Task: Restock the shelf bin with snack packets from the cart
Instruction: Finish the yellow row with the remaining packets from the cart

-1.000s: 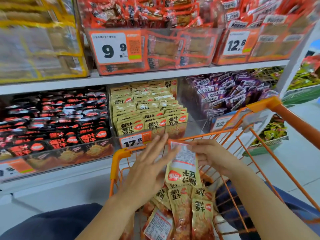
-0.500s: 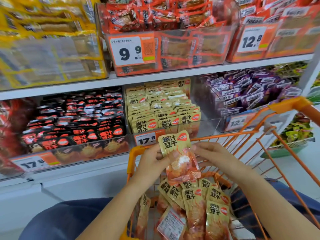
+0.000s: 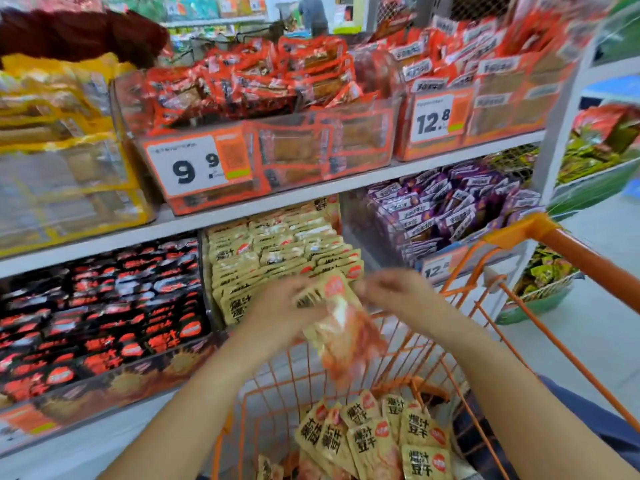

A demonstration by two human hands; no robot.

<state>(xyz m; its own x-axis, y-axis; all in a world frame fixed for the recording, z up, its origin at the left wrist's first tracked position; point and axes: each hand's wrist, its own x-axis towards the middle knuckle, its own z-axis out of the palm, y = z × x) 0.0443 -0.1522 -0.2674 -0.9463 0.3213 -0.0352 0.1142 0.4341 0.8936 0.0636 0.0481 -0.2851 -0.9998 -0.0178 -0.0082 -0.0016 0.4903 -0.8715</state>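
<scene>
- Left hand [image 3: 277, 306]: fingers curl round the upper edge of one snack packet [image 3: 341, 327]; motion blur hides the exact grip.
- Right hand [image 3: 391, 292]: blurred, just beside the packet's top corner; whether its fingers pinch the packet cannot be told.
- Held packet: hangs tilted above the orange cart [image 3: 540, 233], in front of the shelf bin [image 3: 277, 247] of matching beige packets.
- Loose packets [image 3: 377, 438]: piled in the cart bottom.
</scene>
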